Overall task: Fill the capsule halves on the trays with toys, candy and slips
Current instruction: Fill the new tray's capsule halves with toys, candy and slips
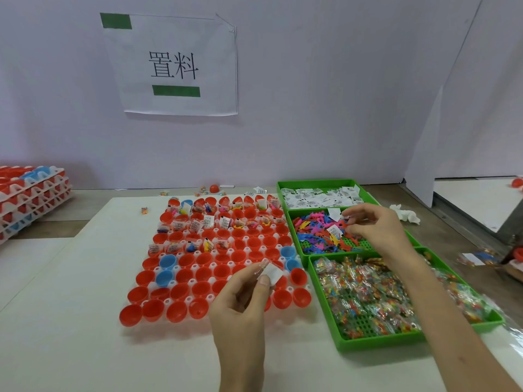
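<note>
- Left hand (243, 295) pinches a white slip (272, 273) above the tray (181, 299) of red cups.
- Right hand (376, 224) pinches among toys (317, 233) in the green bin (307, 257); what it holds, I cannot tell.

Your left hand (243, 301) pinches a white slip (272, 274) above the tray (210, 299) of red and blue capsule halves (152, 309). Your right hand (376, 224) pinches among the toys (317, 236) in the middle of 3 green bins (298, 244), with paper slips behind and candy packets (368, 295) in front.

Single head-worn wide-angle view, close above table (70, 321), facing forward and down toward wall (311, 108).
</note>
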Motion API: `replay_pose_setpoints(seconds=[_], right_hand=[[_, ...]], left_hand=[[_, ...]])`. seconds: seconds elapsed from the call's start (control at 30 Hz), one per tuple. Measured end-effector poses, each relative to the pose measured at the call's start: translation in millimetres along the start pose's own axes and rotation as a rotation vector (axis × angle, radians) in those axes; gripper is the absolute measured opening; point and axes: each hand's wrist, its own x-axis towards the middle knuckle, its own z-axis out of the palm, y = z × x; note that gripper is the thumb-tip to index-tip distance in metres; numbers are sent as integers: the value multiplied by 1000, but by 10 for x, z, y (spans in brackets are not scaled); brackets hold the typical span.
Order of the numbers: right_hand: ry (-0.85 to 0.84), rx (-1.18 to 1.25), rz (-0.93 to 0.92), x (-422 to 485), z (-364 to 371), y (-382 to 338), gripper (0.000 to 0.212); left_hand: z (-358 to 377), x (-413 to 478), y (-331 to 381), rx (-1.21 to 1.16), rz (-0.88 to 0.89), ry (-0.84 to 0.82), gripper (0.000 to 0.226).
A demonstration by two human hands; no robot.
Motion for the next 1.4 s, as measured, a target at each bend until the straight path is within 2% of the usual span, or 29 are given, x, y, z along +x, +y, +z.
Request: replay_pose_setpoints(seconds=[0.2, 0.33, 0.5, 0.63, 0.7, 0.93, 1.07, 1.4], right_hand=[[-4, 102, 28, -13, 5, -20, 23], [-114, 188, -48, -104, 47, -194, 23], [-457, 326, -151, -293, 167, -458, 18], [-793, 256, -164, -450, 237, -581, 19], [-858, 225, -176, -510, 295, -629, 18], [-755, 141, -245, -594, 483, -681, 20], [-692, 102, -279, -614, 530, -686, 24], [-714, 71, -309, -635, 543, -706, 30]], left_hand=[[0, 5, -5, 2, -2, -3, 43], [8, -1, 0, -1, -13, -2, 42], [-2, 5, -25, 16, -21, 15, 35], [-2, -1, -36, 36, -5, 15, 34], [2, -4, -40, 64, 15, 8, 36], [9, -38, -14, 131, 110, -56, 32], [1, -27, -30, 158, 109, -67, 41], [-17, -22, -38, 121, 106, -98, 31]])
